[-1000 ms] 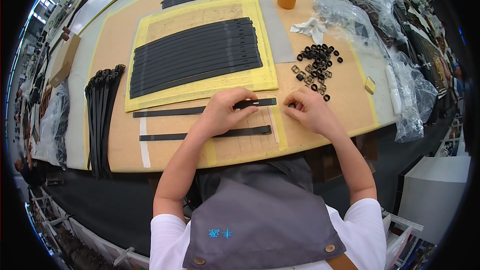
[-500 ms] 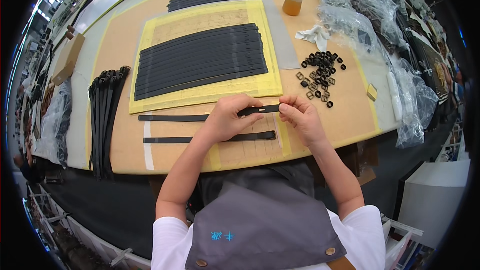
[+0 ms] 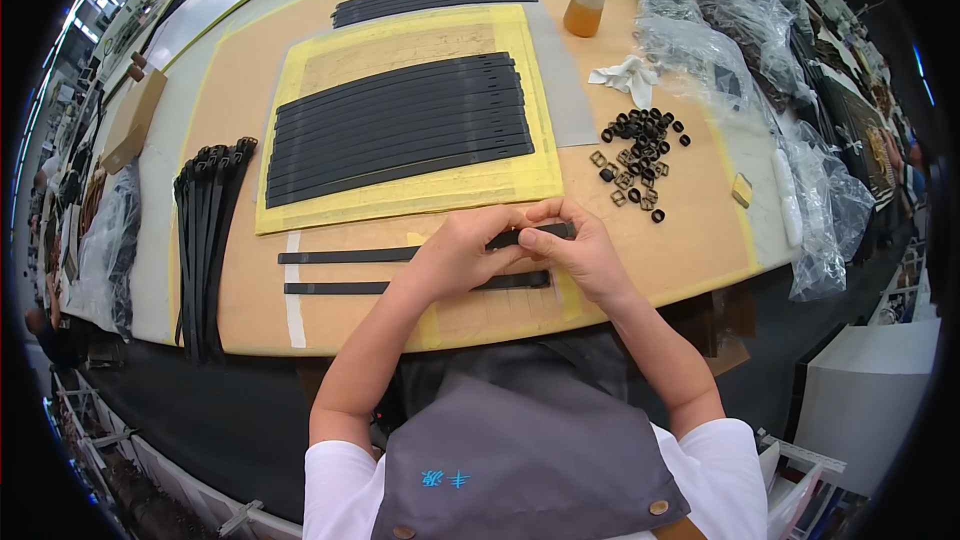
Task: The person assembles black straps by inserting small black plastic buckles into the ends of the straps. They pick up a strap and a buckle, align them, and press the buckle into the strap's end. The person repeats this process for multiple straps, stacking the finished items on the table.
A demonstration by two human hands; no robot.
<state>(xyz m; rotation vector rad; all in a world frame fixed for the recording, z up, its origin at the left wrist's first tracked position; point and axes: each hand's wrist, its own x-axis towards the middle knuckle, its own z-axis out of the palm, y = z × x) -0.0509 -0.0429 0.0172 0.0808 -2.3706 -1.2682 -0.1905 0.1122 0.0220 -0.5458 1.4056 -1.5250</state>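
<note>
A black belt strap (image 3: 345,256) lies across the near part of the table, its right end lifted in my fingers. My left hand (image 3: 462,252) is closed on the strap just short of that end. Beside it, my right hand (image 3: 580,248) pinches the end itself, and the fingertips of both hands nearly meet. Fingers cover most of the end, so its slot and any small part there are hidden. Closer to me, a second black belt strap (image 3: 335,289) rests flat, partly under my hands.
Black straps (image 3: 400,130) lie side by side on a yellow-edged board (image 3: 548,175), with more straps (image 3: 435,0) beyond. Belts with buckles (image 3: 213,230) are bunched at left. Right are loose buckles and loops (image 3: 640,155), a white cloth (image 3: 630,77), an amber-liquid bottle (image 3: 584,12) and plastic wrapping (image 3: 690,50).
My right hand has shifted left, up against my left hand. Its fingers now cover the slotted strap end that showed before. The held strap lies slightly nearer to me.
</note>
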